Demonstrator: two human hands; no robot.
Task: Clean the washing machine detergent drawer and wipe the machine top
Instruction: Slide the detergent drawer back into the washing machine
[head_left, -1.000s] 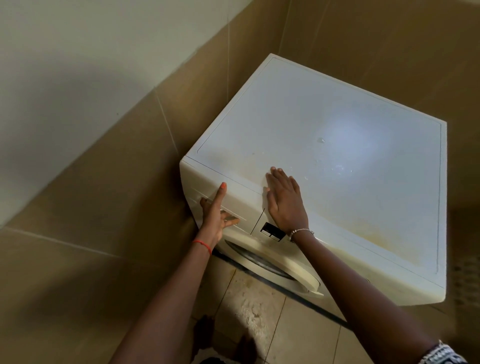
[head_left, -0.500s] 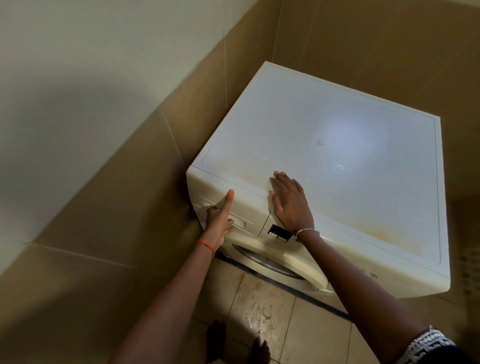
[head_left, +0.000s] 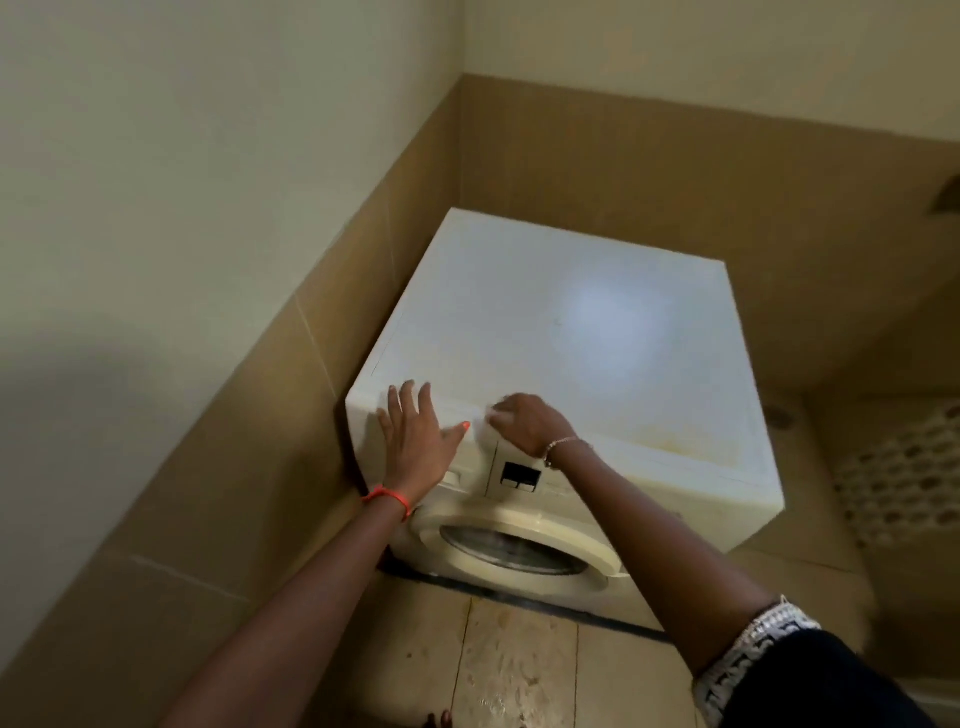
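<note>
The white washing machine stands in a tiled corner, its top (head_left: 571, 322) bare, with a yellowish stain (head_left: 691, 441) near the front right. My left hand (head_left: 415, 436) lies flat with fingers spread over the front left corner, covering most of the detergent drawer front (head_left: 460, 475). My right hand (head_left: 524, 421) rests on the top's front edge above the dark display (head_left: 519, 474), fingers curled under and blurred; I see nothing in it. The drawer looks closed.
The round door (head_left: 519, 545) is below the panel. Tan tiled walls close in on the left (head_left: 322, 374) and behind. The floor tile (head_left: 514, 665) in front looks wet and stained, with my toes (head_left: 436, 719) at the bottom. A patterned floor area (head_left: 909, 467) lies to the right.
My left hand has moved up from the drawer handle to lie flat over the front left corner. My right hand's fingers went from flat to curled. My view has pulled back.
</note>
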